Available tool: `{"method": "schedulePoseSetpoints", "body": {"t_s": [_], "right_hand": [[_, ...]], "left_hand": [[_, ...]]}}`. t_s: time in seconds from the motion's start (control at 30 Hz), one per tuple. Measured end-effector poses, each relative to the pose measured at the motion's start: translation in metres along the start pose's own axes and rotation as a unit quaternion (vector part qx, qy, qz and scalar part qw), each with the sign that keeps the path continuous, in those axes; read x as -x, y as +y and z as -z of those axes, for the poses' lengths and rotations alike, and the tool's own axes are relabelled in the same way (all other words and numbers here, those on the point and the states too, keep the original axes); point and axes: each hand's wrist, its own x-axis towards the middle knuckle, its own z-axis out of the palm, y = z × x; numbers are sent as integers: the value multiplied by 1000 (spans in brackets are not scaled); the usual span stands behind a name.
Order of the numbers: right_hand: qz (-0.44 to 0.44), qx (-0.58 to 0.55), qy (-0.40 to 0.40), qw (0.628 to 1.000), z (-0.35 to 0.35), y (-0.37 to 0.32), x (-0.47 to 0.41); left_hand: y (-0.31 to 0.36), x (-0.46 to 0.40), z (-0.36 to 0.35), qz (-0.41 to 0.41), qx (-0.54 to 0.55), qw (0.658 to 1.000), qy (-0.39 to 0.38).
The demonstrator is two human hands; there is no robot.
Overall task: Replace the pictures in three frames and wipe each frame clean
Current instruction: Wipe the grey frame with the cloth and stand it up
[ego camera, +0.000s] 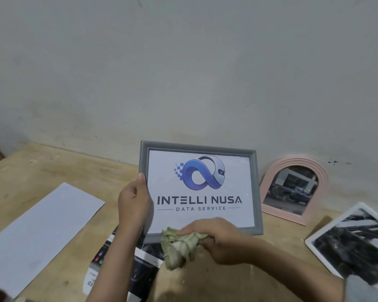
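**On the bench: wiping the grey frame**

At nine o'clock on the bench [52,166] a blank white sheet [39,232] lies flat, apart from everything else. Toward six o'clock, loose printed photos [122,269] lie partly under the person's forearms.

Just left of centre, the left hand [134,203] grips the grey frame [256,188] by its left edge, thumb on the front moulding and fingers [138,223] curled round behind. The frame is held upright and tilted back toward the wall [183,62], its lower edge low over the bench; whether it touches the bench cannot be told. Its moulding is plain grey with a stepped inner lip, and it shows a white picture with a blue looped logo and the words "INTELLI NUSA DATA SERVICE".

At five o'clock from the frame's centre, the right hand [218,240] bunches a crumpled pale green cloth [179,247] in curled fingers, pressing it against the frame's bottom rail.

The frame looks light and stiff. If it is glazed, the front would be slick and breakable, so the rails are the safer place to hold, and wiping pressure should be met by the hand behind. The cloth is soft and folds to reach the lip.

At three o'clock a pink arched frame [314,171] leans against the wall, holding a street photo. Further right, a white frame [314,238] lies flat with a dark photo inside.
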Motion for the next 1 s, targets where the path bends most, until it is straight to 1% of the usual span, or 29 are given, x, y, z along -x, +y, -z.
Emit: {"method": "schedulePoseSetpoints", "body": {"t_s": [0.03,0.07,0.1,0.13,0.17,0.23,0.27,0.3,0.37,0.43,0.57,0.63,0.7,0.8,0.93,1.0], "right_hand": [[-36,-34,-13,999,9,-1,-3],[-59,-67,-7,996,19,-1,-7],[-70,-92,17,993,28,-3,-12],[-65,-95,57,992,38,-5,-18],[-44,-64,106,991,46,-6,-24],[23,62,201,977,58,-2,-37],[52,133,225,964,62,2,-44],[72,199,230,950,64,6,-50],[95,300,207,926,64,14,-61],[96,332,186,920,53,19,-64],[109,292,167,936,24,20,-52],[121,289,157,936,10,18,-42],[141,290,137,936,-3,18,-33],[157,258,100,948,-22,18,-19],[147,166,56,974,-33,11,-3],[97,102,36,989,-27,4,-2]], "left_hand": [[-2,0,0,0,-1,1000,-3],[-4,-1,0,4,-1,1000,-7],[-6,-2,0,5,-1,1000,-12],[-7,-3,0,3,-4,1000,-18],[-6,-2,0,-3,-5,1000,-24],[-2,1,1,-12,-1,999,-33],[0,3,1,-14,4,999,-39],[3,6,1,-15,10,999,-47],[4,9,1,-19,17,998,-54],[3,10,3,-29,22,998,-54],[-2,7,11,-46,6,998,-38],[-4,7,13,-42,0,999,-32],[-4,6,14,-39,-5,999,-24],[-2,6,18,-38,-11,999,-10],[-1,5,21,-23,-6,1000,2],[0,4,22,-22,-9,1000,6]]}}
